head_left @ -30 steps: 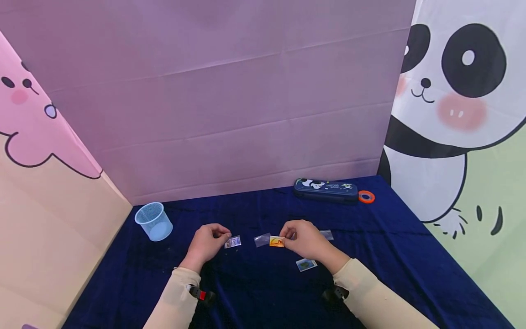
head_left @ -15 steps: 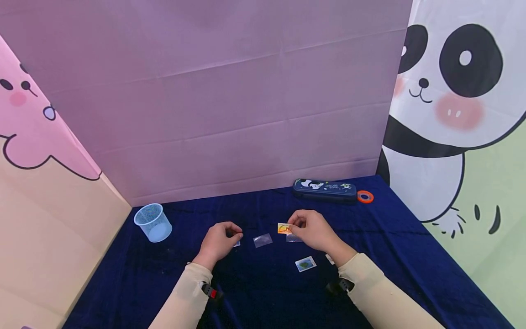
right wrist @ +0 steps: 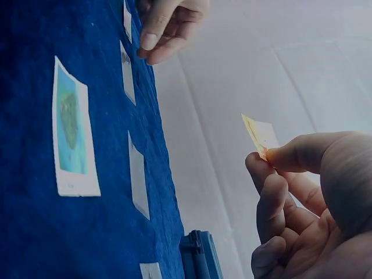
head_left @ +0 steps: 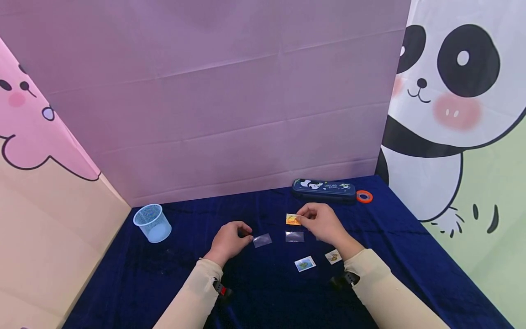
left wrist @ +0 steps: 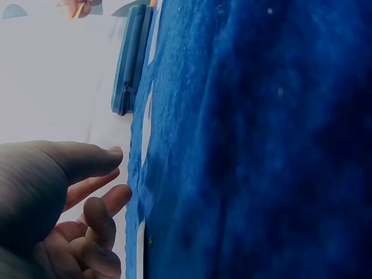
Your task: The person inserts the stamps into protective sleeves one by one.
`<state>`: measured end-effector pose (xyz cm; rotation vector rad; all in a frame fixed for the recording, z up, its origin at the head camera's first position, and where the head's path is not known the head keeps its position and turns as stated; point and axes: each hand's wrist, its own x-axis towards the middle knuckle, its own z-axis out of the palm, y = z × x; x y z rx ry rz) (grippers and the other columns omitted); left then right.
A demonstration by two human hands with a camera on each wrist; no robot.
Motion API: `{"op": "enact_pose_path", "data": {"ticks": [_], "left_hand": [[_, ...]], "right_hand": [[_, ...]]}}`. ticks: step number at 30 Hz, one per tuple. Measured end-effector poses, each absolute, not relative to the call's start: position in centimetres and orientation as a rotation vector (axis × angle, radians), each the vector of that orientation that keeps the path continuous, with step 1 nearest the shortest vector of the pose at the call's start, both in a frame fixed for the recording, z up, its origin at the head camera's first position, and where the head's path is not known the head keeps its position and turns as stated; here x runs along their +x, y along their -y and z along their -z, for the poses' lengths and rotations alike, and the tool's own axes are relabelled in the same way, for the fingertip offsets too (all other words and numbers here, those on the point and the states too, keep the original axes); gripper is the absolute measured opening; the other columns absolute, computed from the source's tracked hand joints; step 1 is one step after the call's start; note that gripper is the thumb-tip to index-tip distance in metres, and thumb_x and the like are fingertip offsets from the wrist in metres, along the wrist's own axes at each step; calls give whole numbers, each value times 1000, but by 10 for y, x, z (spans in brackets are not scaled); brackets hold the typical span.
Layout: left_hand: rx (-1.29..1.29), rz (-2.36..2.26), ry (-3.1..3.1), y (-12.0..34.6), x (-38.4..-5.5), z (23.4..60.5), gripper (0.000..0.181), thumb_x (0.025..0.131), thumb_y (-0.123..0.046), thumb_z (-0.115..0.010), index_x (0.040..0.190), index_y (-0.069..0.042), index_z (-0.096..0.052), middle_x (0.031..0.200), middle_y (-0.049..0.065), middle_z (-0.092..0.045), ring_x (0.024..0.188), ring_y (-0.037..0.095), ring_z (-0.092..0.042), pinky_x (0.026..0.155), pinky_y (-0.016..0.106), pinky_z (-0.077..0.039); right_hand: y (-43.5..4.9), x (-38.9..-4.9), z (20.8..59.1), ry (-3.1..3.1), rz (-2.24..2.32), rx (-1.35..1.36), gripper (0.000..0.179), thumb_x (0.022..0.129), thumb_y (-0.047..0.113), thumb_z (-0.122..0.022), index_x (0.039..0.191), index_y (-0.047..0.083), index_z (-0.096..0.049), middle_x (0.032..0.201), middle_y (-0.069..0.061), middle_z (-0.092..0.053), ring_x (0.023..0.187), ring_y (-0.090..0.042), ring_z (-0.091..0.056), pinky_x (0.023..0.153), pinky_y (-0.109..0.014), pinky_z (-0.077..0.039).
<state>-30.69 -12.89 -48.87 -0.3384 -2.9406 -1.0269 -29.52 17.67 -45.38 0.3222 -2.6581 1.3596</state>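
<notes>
My right hand pinches a small yellow-orange stamp between thumb and forefinger. In the right wrist view the stamp is held up off the cloth. My left hand hovers low beside a small clear plastic sleeve, its fingers loosely bent; in the left wrist view thumb and fingertips are apart with nothing between them. A second clear sleeve lies below the yellow stamp. Nearer me lie a blue-green stamp and a pale stamp. The purple stamp is hidden behind my left hand in the head view.
Dark blue cloth covers the table. A light blue mesh basket stands at the back left. Along the back right lie a dark blue panda pencil case and a roll of tape with an orange rim. Fabric walls enclose the table.
My right hand has lifted the yellow stamp and carried it back and to the right, uncovering a sleeve and the pale stamp. The left hand has moved right, off the purple stamp to the left sleeve.
</notes>
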Motion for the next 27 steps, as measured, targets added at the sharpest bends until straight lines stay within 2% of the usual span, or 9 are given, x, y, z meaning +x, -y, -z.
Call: {"op": "enact_pose_path", "data": {"ticks": [6,14,20,27], "left_hand": [[-341,1010,2966,122,-307,489,19,94,-27,-81,110,-21,-77,110,1,-72,93,20,-65,83,45,-56],[-344,987,3008,114,-307,489,26,92,-27,-83,115,-17,-77,113,4,-71,99,23,-66,87,48,-56],[-316,943,3055,109,-306,488,27,90,-28,-85,114,-16,-78,110,2,-71,94,20,-65,85,45,-55],[-292,946,3062,107,-305,488,19,88,-23,-87,104,-18,-78,103,0,-69,84,17,-61,78,42,-55]], "right_hand": [[-186,-299,454,2620,-1364,293,7,99,17,-74,102,12,-78,84,-3,-68,69,-22,-59,63,-36,-51],[-195,-303,454,2613,-1336,244,8,99,17,-74,103,12,-79,89,-4,-70,76,-24,-58,67,-37,-50],[-197,-304,454,2622,-1340,229,9,99,18,-73,104,12,-78,90,-4,-70,77,-24,-57,67,-37,-50],[-196,-305,454,2626,-1339,222,9,99,18,-73,105,12,-78,89,-4,-70,75,-24,-57,67,-36,-50]]}}
